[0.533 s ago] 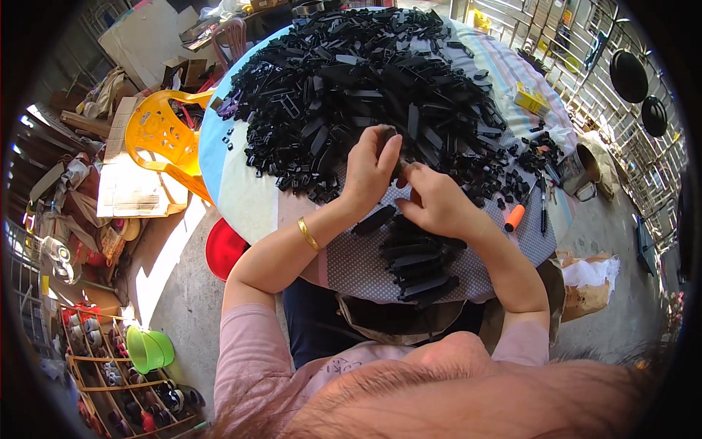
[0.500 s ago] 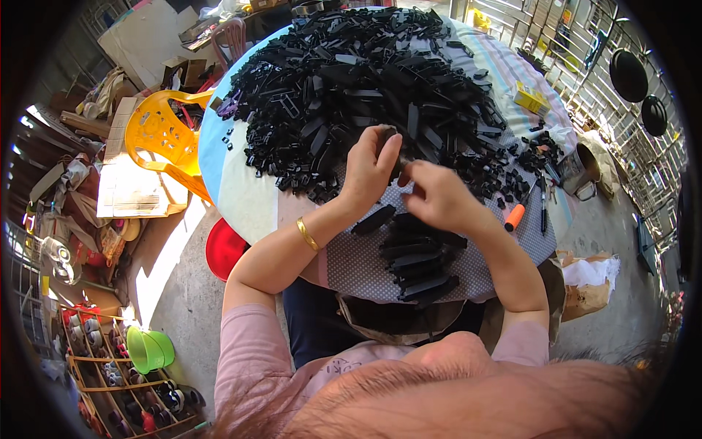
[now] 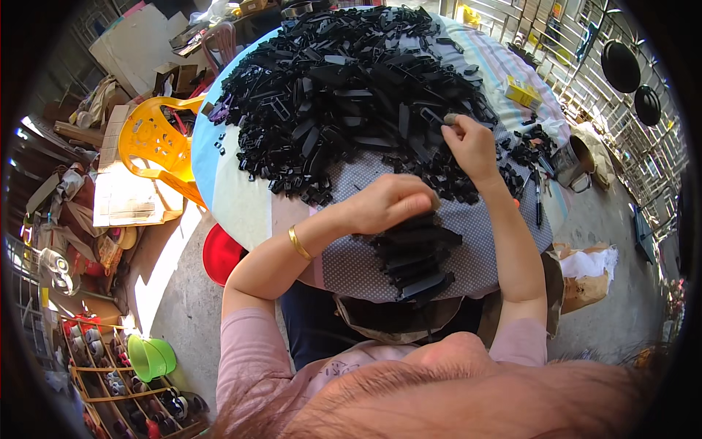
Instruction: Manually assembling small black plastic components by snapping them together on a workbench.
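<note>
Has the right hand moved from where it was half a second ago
Yes. The right hand has gone up and away from the left hand, off the near stack of black parts toward the big black pile.

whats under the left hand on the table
Under the left hand sits a small stack of black plastic parts on the dotted cloth. The hand covers the top of the stack, so whatever its fingers pinch is hidden.

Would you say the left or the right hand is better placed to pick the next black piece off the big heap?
Probably the right hand: it is stretched out to the edge of the heap of black plastic pieces, fingertips pinching something small there. The left hand is closed over the near stack of pieces, away from the heap.
</note>
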Demonstrator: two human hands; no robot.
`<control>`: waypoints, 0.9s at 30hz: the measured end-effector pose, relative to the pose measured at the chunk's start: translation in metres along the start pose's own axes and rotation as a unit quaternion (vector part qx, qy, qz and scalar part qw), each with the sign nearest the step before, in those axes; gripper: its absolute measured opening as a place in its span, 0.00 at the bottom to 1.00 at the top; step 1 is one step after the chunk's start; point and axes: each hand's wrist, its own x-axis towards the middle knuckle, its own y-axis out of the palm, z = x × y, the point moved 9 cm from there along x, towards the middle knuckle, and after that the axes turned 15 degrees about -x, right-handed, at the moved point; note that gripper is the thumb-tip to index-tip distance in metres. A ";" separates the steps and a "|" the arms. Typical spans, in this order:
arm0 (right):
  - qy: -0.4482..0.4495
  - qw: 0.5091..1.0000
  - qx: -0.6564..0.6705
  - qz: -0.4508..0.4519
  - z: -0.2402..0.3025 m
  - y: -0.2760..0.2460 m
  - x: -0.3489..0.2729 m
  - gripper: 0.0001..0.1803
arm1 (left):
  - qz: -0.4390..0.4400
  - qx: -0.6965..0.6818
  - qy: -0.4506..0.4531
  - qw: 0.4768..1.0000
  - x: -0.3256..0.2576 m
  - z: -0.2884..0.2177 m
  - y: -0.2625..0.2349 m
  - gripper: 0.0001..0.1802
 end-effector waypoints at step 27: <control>-0.073 0.981 -0.083 0.162 0.025 0.014 -0.021 0.10 | -0.212 -0.409 -0.136 0.877 -0.012 0.060 -0.045 0.17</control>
